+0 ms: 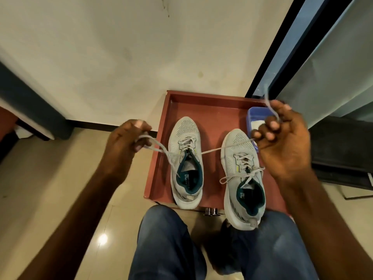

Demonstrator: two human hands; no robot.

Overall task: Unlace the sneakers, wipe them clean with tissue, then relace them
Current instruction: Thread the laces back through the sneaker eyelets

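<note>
While both ends of the left sneaker's lace (161,149) are drawn out sideways, the left hand (126,141) pinches 1 end and the right hand (282,138) pinches the other. That lace looks soft and light, best taken near its tips. Both sneakers (186,158) sit in a red tray (212,104) on a glossy tiled floor (50,188), beside a blue tissue box (255,116).

left hand (126,139), right hand (282,138), raised, fingers curled

Head camera looks steeply down, close over the red tray (161,158).
</note>
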